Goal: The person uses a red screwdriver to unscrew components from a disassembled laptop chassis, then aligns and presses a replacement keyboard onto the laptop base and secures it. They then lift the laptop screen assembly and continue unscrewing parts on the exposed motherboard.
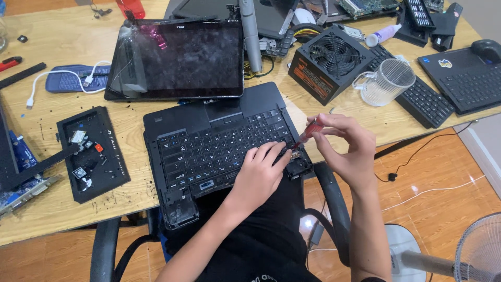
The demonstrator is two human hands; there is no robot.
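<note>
A black laptop base (209, 122) with its keyboard lies half on the wooden table edge and half over my lap. My left hand (258, 175) rests flat on the keyboard's lower right corner, fingers spread. My right hand (347, 149) holds a small red-handled screwdriver (308, 133), its tip pointing down at the laptop's right front corner beside my left fingertips. The detached laptop screen (180, 57) lies flat just behind the base.
A black power supply (329, 60) and a clear glass mug (386, 81) stand at right, with black keyboards (425, 99) beyond. A black panel with small parts (91, 151) lies at left. A white cable (57, 78) is at far left. A fan (477, 248) stands on the floor.
</note>
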